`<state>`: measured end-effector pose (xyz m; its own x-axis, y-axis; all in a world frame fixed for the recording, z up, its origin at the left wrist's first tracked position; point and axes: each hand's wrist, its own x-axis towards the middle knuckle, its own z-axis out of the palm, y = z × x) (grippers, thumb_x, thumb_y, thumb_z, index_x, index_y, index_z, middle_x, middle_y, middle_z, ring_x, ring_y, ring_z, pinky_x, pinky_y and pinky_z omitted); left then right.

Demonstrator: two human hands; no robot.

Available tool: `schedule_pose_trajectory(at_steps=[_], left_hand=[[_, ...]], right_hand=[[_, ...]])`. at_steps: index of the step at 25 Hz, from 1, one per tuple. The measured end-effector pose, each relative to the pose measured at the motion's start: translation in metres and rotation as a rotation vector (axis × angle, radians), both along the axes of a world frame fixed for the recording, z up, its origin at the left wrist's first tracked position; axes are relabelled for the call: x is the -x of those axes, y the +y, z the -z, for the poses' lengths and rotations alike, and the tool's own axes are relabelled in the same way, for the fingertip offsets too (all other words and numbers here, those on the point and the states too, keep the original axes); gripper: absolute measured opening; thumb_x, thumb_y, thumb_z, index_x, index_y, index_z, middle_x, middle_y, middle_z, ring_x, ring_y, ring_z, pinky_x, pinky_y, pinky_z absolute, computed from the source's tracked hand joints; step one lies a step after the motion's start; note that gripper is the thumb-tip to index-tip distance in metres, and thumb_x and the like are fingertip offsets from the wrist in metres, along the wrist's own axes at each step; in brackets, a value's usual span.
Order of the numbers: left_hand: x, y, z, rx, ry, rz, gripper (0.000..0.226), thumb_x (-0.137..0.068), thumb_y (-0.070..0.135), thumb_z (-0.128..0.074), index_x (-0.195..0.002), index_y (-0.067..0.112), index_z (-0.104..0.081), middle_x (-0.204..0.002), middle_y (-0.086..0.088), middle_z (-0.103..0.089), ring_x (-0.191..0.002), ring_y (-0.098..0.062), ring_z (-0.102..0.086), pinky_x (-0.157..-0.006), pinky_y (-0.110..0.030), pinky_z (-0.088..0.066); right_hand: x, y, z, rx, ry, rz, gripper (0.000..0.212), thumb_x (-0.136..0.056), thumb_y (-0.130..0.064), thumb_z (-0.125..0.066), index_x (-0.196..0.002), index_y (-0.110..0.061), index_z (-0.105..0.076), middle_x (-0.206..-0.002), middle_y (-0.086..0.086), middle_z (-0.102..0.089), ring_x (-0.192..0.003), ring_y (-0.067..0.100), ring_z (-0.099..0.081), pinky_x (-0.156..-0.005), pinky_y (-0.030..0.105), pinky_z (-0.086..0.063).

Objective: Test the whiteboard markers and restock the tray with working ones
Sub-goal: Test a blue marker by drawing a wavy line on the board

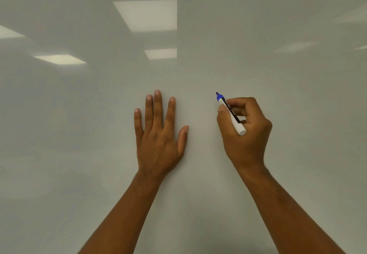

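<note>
While the left hand (158,134) lies flat with fingers straight on the whiteboard (278,75), the right hand (245,132) pinches an uncapped blue marker (230,112). Marker tip points far-left, at the board.

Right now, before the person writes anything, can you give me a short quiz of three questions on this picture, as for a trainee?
1. True or false: the left hand lies open, with straight fingers, against the whiteboard.
2. Which colour is the uncapped end of the marker held by the right hand? A) red B) blue C) green
3. Short answer: is any ink line visible on the whiteboard near the marker's tip?

Key: 1 true; 2 B; 3 no, no line is visible.
</note>
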<state>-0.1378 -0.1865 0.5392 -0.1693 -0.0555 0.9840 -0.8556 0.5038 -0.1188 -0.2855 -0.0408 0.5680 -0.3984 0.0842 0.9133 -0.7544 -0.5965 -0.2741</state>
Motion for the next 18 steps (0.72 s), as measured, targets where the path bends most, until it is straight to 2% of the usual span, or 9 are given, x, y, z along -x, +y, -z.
schedule_pose_trajectory(at_steps=[5, 9, 13, 15, 18], left_hand=[[0.000, -0.002, 0.001, 0.017, 0.005, -0.002, 0.082, -0.105, 0.061, -0.034, -0.170, 0.018, -0.009, -0.178, -0.013, 0.000, -0.165, -0.031, 0.000, -0.132, -0.057, -0.007], [0.002, -0.003, 0.003, 0.041, 0.006, 0.008, 0.079, -0.106, 0.059, -0.035, -0.169, 0.018, -0.012, -0.178, -0.013, -0.003, -0.165, -0.031, -0.004, -0.131, -0.059, -0.011], [-0.002, -0.003, 0.006, 0.075, 0.028, 0.019, 0.077, -0.106, 0.056, -0.038, -0.169, 0.018, -0.016, -0.177, -0.014, -0.008, -0.165, -0.032, -0.007, -0.130, -0.060, -0.014], [-0.001, -0.003, 0.006, 0.085, 0.035, 0.013, 0.076, -0.106, 0.055, -0.039, -0.169, 0.018, -0.017, -0.177, -0.014, -0.009, -0.165, -0.032, -0.008, -0.130, -0.060, -0.015], [0.000, -0.004, 0.006, 0.089, 0.032, 0.013, 0.076, -0.106, 0.056, -0.038, -0.169, 0.018, -0.015, -0.177, -0.014, -0.007, -0.165, -0.031, -0.006, -0.131, -0.059, -0.012]], right_hand=[[0.017, -0.008, -0.002, -0.040, -0.008, 0.080, 0.010, -0.091, -0.029, -0.069, -0.090, -0.021, -0.064, -0.077, -0.012, -0.067, -0.066, 0.012, -0.065, -0.052, 0.035, -0.055], [0.012, -0.008, 0.005, -0.135, 0.060, 0.134, 0.012, -0.089, -0.036, -0.066, -0.085, -0.025, -0.064, -0.072, -0.006, -0.066, -0.062, 0.017, -0.062, -0.052, 0.040, -0.051], [0.013, 0.014, 0.066, -0.273, 0.008, 0.212, 0.012, -0.084, -0.037, -0.066, -0.082, -0.024, -0.065, -0.069, -0.005, -0.060, -0.063, 0.018, -0.058, -0.056, 0.040, -0.050], [0.008, 0.025, 0.111, -0.330, -0.018, 0.298, 0.008, -0.078, -0.026, -0.074, -0.075, -0.022, -0.067, -0.063, -0.001, -0.056, -0.057, 0.023, -0.056, -0.053, 0.039, -0.051], [-0.014, 0.028, 0.168, -0.512, -0.074, 0.365, 0.023, -0.067, -0.013, -0.085, -0.063, -0.022, -0.065, -0.053, 0.003, -0.053, -0.045, 0.024, -0.052, -0.046, 0.033, -0.051]])
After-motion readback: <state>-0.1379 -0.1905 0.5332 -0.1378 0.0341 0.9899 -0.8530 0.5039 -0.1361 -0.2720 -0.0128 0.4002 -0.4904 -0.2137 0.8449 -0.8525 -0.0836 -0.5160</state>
